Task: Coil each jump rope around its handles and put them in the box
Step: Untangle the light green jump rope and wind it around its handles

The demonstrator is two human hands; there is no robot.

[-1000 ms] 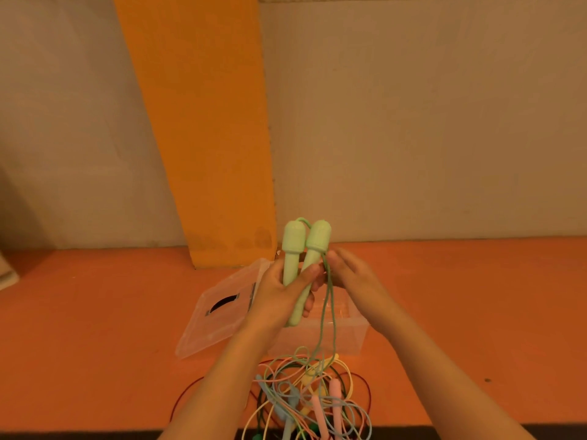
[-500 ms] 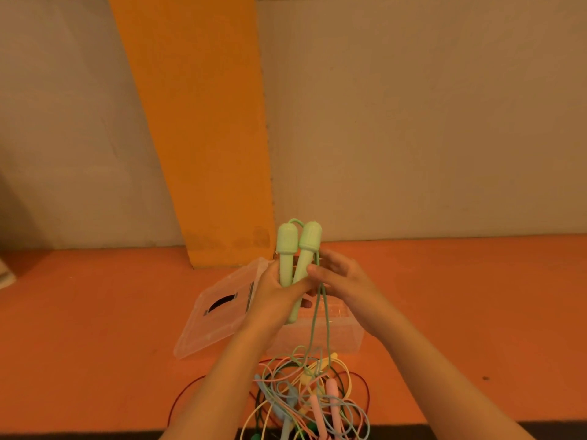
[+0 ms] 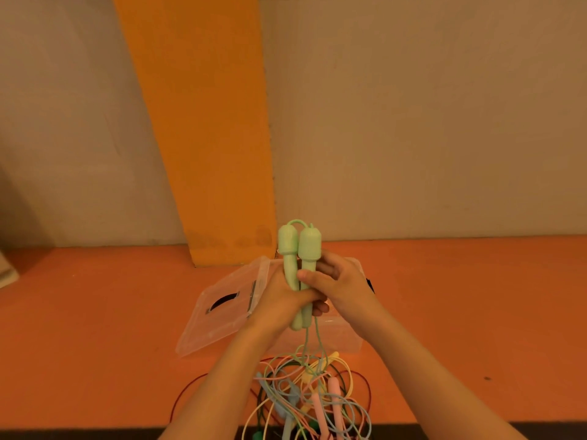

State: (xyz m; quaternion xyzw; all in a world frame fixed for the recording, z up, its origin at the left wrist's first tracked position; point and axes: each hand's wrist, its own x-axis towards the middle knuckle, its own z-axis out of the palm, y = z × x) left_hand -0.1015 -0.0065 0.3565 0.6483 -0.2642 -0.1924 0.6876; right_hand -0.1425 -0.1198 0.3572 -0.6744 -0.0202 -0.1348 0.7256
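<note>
My left hand (image 3: 282, 301) grips the two light green jump rope handles (image 3: 300, 249) side by side, upright, above the clear plastic box (image 3: 344, 339). My right hand (image 3: 340, 282) is against the handles from the right, its thumb across their front and its fingers curled behind them. The green cord (image 3: 309, 341) hangs from the handles down into a tangled pile of jump ropes (image 3: 313, 398) in pink, blue, yellow and dark red on the orange table. The box's inside is mostly hidden by my hands.
The box's clear lid (image 3: 225, 309) stands open, tilted to the left. A wall with an orange vertical stripe (image 3: 203, 128) rises behind the table. A pale object (image 3: 6, 269) shows at the far left edge. The table's near edge runs just below the rope pile.
My right hand has moved from the cord beside the handles onto the handles, closing round them. Both hands and the handles have dropped slightly toward the box.
</note>
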